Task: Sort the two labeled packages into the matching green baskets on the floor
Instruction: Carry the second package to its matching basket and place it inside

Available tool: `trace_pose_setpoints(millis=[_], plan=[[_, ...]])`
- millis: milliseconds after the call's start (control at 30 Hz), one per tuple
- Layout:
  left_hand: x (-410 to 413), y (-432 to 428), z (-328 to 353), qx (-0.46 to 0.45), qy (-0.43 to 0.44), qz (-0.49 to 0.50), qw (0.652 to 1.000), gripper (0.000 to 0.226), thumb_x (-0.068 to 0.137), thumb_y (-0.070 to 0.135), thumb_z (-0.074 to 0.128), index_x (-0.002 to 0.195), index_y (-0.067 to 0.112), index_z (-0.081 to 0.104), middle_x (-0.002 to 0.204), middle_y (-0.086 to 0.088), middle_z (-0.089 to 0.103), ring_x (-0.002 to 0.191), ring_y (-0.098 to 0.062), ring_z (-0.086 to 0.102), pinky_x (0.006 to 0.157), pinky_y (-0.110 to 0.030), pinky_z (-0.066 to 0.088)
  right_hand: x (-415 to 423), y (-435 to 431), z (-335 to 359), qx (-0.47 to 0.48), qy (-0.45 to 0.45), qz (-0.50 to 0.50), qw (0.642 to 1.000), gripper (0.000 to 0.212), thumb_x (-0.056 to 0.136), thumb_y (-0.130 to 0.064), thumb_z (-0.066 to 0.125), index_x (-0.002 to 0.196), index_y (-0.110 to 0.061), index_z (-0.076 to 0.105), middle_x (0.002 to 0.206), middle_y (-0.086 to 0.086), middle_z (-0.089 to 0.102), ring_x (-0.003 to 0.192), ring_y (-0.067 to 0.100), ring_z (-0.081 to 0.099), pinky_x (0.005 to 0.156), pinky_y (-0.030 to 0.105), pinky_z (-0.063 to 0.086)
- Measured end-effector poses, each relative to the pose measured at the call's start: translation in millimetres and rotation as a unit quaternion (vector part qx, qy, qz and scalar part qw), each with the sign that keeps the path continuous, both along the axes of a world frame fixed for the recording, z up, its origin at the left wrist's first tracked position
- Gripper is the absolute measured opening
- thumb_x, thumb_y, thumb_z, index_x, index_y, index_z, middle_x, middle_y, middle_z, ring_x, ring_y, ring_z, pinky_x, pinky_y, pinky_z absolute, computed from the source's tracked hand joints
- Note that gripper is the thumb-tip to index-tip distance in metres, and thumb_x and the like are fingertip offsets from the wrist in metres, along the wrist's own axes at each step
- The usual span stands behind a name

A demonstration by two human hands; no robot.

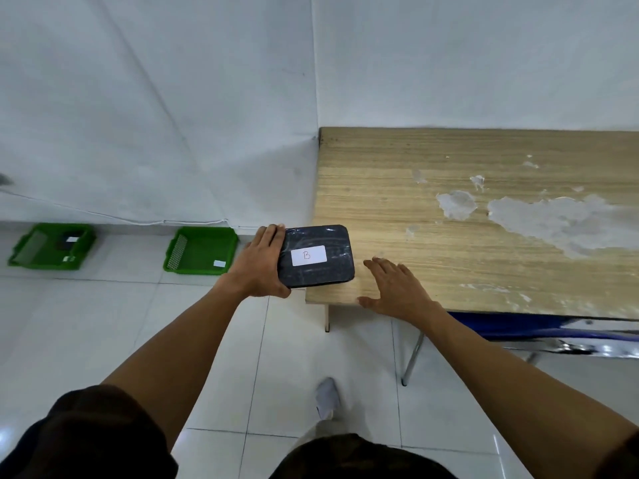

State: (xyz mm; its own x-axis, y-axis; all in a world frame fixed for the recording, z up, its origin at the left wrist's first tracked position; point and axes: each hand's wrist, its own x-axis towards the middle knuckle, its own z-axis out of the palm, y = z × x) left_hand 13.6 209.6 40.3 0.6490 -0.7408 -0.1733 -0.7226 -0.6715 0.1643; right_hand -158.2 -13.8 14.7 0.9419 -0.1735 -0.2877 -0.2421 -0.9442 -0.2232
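Observation:
A dark wrapped package (316, 271) with a white label marked "B" sits at the near left corner of the wooden table (449, 236), overhanging the edge. My left hand (259, 267) grips its left side. Just to the package's right, my right hand (394, 288) hovers flat with fingers spread, holding nothing. Two green baskets stand on the floor by the wall. The far left basket (20, 250) holds a dark package (67, 242) with a white label. The nearer basket (204, 267) has a small white label inside and no package.
White walls meet in a corner behind the table. A white cable (138, 221) runs along the wall base. A blue chair (539, 331) with metal legs stands under the table's front edge. My foot (327, 397) is on the white tiled floor.

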Motion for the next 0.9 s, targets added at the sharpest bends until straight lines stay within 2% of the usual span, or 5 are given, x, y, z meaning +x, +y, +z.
trace_pose_setpoints(millis=[400, 600, 900], plan=[[-112, 113, 24, 0.004, -0.027, 0.058, 0.998, 0.133, 0.05, 0.055, 0.079, 0.147, 0.005, 0.004, 0.154, -0.013, 0.018, 0.141, -0.03, 0.012, 0.114, -0.043, 0.023, -65, 88, 31, 0.012, -0.016, 0.069, 0.997, 0.084, 0.083, -0.056, 0.053, 0.146, -0.014, 0.016, 0.156, 0.008, 0.022, 0.144, 0.021, 0.018, 0.117, 0.044, 0.014], [-125, 175, 33, 0.016, -0.04, 0.082, 0.996, 0.134, 0.051, 0.057, 0.079, 0.148, 0.005, 0.002, 0.155, -0.013, 0.015, 0.143, -0.029, 0.011, 0.114, -0.042, 0.022, -70, 140, 32, -0.007, -0.034, 0.094, 0.995, 0.084, 0.082, -0.057, 0.053, 0.146, -0.015, 0.018, 0.155, 0.008, 0.026, 0.142, 0.023, 0.023, 0.116, 0.041, 0.016], [-112, 309, 36, 0.026, -0.064, 0.081, 0.994, 0.133, 0.048, 0.058, 0.076, 0.148, 0.006, 0.005, 0.153, -0.011, 0.019, 0.141, -0.029, 0.015, 0.111, -0.044, 0.028, -50, 255, 32, -0.03, -0.048, 0.098, 0.994, 0.081, 0.083, -0.057, 0.052, 0.145, -0.015, 0.02, 0.154, 0.008, 0.028, 0.142, 0.024, 0.024, 0.116, 0.046, 0.017]])
